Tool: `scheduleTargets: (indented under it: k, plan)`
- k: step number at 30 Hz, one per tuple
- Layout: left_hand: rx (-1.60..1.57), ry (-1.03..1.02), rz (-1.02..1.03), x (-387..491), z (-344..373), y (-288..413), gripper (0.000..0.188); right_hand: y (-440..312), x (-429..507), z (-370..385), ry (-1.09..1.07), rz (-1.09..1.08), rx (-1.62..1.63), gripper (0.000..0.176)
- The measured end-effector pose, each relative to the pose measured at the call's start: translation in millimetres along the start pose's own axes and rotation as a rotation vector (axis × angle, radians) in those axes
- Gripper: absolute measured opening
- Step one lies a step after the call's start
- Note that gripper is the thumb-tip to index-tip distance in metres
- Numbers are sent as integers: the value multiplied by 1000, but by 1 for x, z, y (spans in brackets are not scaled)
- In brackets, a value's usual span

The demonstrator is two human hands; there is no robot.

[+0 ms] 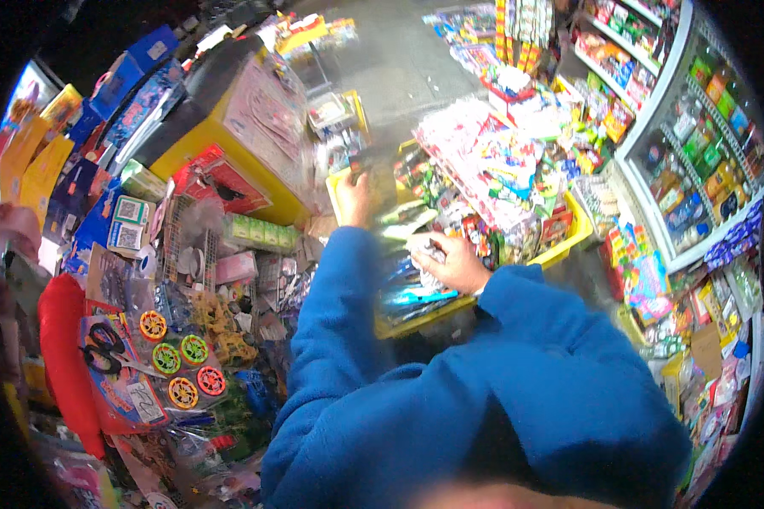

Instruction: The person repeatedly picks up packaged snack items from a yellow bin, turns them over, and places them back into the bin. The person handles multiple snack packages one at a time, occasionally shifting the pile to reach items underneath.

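My right hand (447,259) is closed around a crumpled white cloth or tissue (430,277), above a yellow crate (414,326) filled with packaged goods. Blue and dark slim packets (420,296) lie in the crate just below it. Reaching farther forward, my left hand (355,197) is by the yellow rim at the crate's far left; its fingers are blurred, and whether they grip the rim cannot be told. Colourful packets (503,159) are heaped in the crate's right part and beyond it. Both my arms are in blue sleeves.
A glass-door drinks fridge (694,146) stands at the right beside snack shelves. To the left are a yellow-sided counter (229,140), scissors (111,353) on a toy pack with bright wheels (194,348), and a red cloth item (67,362). Grey floor (401,63) shows ahead.
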State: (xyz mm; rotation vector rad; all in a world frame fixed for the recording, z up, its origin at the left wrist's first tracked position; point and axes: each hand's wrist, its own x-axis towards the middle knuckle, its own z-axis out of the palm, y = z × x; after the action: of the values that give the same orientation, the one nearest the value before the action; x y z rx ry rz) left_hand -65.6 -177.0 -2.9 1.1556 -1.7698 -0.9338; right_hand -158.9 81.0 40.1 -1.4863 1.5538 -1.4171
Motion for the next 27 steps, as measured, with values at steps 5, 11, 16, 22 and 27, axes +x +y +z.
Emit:
scheduleTargets:
  k: [5,11,16,22,27]
  plan:
    - [-428,328,279,-14,-17,32,18,-5,0,0,-2,-47,22,28]
    - [-765,511,234,-43,-55,86,18,7,-5,4,-64,-48,-48,38]
    - [-1121,313,95,-80,-52,120,25,26,-2,11,17,-68,-91,36]
    - [-1426,-103,-379,-121,-13,107,37,4,-13,-19,124,-206,40,30]
    - [-1445,-133,-430,-125,-11,96,36,-4,-57,-75,143,5,-278,32]
